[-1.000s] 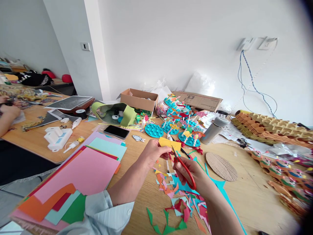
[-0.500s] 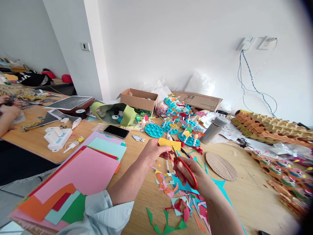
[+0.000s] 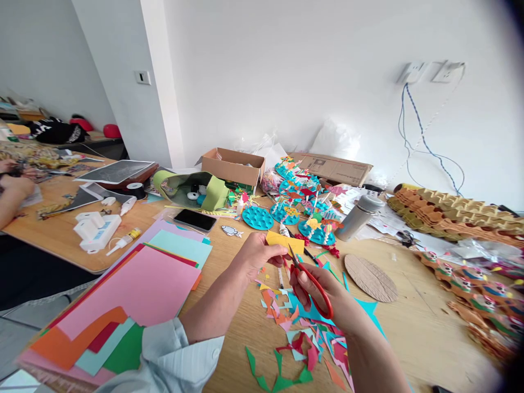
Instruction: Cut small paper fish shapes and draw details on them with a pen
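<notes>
Between the thumb and fingers of my left hand [image 3: 261,255] is a small strip of yellow paper [image 3: 295,244], held up over the table. My right hand [image 3: 313,289] is closed round the red handles of a pair of scissors [image 3: 316,285]. Their blades point up and left, against the lower edge of the yellow paper. Below both hands lie colourful paper scraps [image 3: 301,341], with a larger blue paper piece [image 3: 308,312] partly hidden by my right hand. A fish cutout [image 3: 232,231] lies beyond my left hand.
Stacked coloured paper [image 3: 135,286] covers the left side, near a phone [image 3: 195,220]. Blue discs with paper fish [image 3: 316,232] and a grey bottle [image 3: 360,215] stand behind. A cardboard oval [image 3: 370,278] lies right. Another person's hand [image 3: 16,185] shows at far left.
Almost nothing differs. The scissors and my right hand have shifted very slightly at the yellow paper, while my left hand keeps its hold.
</notes>
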`<state>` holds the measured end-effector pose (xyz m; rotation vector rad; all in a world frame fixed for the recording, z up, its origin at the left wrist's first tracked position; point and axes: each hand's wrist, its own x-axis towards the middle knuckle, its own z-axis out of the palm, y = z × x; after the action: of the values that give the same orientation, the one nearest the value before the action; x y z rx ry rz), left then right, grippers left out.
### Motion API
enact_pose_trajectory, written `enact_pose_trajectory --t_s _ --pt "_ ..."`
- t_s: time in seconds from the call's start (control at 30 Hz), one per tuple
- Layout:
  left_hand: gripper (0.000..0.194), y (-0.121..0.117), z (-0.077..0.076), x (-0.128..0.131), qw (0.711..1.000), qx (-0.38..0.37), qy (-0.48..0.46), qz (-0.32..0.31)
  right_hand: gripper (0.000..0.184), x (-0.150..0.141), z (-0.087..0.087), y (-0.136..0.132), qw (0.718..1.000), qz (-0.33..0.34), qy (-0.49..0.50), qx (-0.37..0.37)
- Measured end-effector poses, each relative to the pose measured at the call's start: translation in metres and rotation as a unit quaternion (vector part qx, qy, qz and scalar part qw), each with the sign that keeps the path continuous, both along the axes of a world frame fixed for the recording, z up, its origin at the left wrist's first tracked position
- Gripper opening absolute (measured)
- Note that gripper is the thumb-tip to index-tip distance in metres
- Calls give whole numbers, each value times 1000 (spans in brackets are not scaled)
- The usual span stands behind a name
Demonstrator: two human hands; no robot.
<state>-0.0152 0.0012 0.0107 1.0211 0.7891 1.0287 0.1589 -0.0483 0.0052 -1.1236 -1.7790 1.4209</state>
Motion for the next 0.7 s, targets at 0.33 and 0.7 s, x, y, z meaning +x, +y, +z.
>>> enact_pose_trajectory --t_s 0.33,0.7 --pt "22 -1 0 0 1000 3 1 -2 50 -1 0 1 1000 -4 -10 4" --pt "21 0 -1 0 1000 -5 -4 7 51 1 -2 1 1000 -4 -16 6"
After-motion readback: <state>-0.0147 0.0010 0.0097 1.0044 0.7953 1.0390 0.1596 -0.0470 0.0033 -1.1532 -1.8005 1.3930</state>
